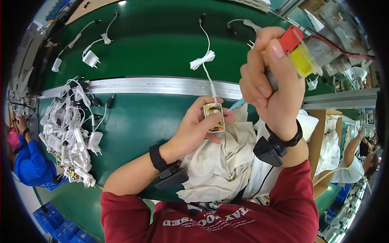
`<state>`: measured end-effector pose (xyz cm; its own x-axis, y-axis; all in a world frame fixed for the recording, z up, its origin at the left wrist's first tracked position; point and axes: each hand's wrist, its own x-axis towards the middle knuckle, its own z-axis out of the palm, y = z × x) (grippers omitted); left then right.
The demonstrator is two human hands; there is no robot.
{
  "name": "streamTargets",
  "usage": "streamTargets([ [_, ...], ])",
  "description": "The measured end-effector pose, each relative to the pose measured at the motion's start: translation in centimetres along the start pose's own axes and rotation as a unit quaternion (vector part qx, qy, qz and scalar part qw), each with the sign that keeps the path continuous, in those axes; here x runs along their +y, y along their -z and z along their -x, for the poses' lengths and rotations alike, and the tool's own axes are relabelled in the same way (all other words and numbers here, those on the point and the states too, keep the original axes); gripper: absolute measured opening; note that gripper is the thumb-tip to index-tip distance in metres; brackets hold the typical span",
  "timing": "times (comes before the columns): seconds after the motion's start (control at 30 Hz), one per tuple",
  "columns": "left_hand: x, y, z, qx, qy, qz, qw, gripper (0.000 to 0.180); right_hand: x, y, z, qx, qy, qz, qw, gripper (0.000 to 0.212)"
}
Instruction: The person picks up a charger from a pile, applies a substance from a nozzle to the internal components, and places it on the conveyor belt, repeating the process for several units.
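My left hand (200, 125) holds a white power adapter (214, 129) whose casing is open, with the circuit board and small parts exposed. The thumb lies over the board. A white cord (208, 77), tied in a bundle, runs from its far end onto the green surface beyond. My right hand (271, 75) is raised at the right, its fingers closed around a grey tool. The tool's slim pale-blue tip (236, 105) points down beside the adapter; whether they touch, I cannot tell. At the thumb and forefinger is a red and yellow block (298, 50) with wires; its attachment is unclear.
A heap of white adapters and cords (75, 133) lies on the left. More corded adapters (91, 59) rest beyond the metal rail (154, 84). Cream cloth (219, 166) covers my lap. A cardboard box (320, 137) stands right; other people sit on both sides.
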<state>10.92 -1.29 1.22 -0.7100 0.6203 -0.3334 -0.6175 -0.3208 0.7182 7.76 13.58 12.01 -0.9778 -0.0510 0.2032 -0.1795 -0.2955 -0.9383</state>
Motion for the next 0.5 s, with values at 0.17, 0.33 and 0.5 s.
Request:
streamTargets([
  [0.17, -0.1, 0.3, 0.2, -0.071, 0.005, 0.013, 0.997, 0.036, 1.1, 0.0, 0.2, -0.009, 0.011, 0.025, 1.0, 0.022],
  [0.33, -0.9, 0.2, 0.4, -0.104, -0.015, 0.02, 0.994, 0.042, 1.4, -0.3, 0.4, -0.012, 0.011, 0.027, 1.0, 0.022],
  [0.5, -0.7, 0.4, 0.5, -0.12, -0.033, 0.026, 0.992, 0.043, 1.6, 0.2, 0.1, -0.022, 0.016, 0.029, 0.999, 0.022],
])
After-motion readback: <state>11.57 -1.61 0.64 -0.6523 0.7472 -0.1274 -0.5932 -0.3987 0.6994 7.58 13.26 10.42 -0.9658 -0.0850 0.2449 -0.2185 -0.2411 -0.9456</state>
